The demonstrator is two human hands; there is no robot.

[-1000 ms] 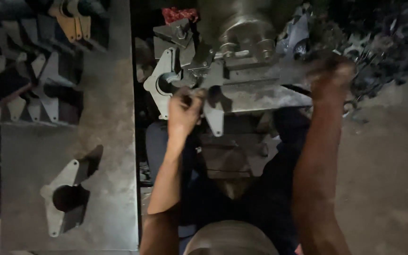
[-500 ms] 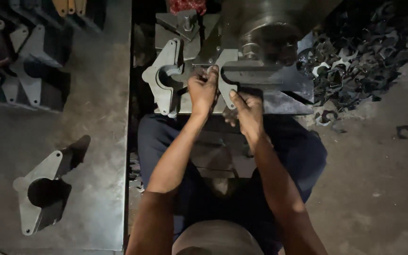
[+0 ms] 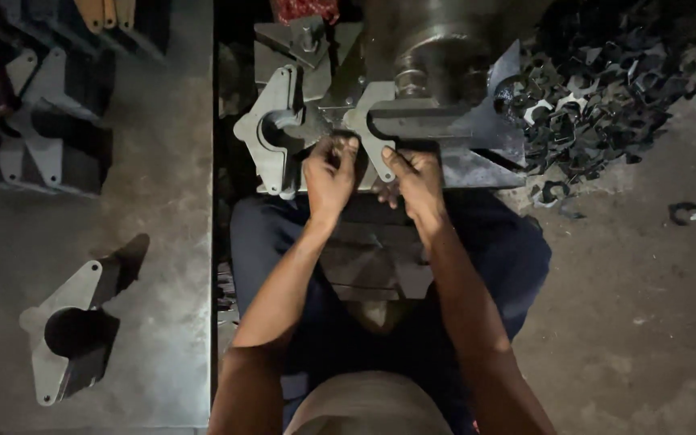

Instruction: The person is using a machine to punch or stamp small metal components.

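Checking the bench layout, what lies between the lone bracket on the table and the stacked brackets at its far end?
In the head view, only bare table separates the lone bracket from the stacked brackets.

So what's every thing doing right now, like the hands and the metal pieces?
left hand: fingers curled, pressing on the metal bracket in the machine.
right hand: on the same bracket, thumb up.
metal bracket: lying flat in the machine, under both hands.
second bracket: resting at the machine's left edge, untouched.
lone bracket: lying alone on the steel table.
scrap pile: loose on the floor.
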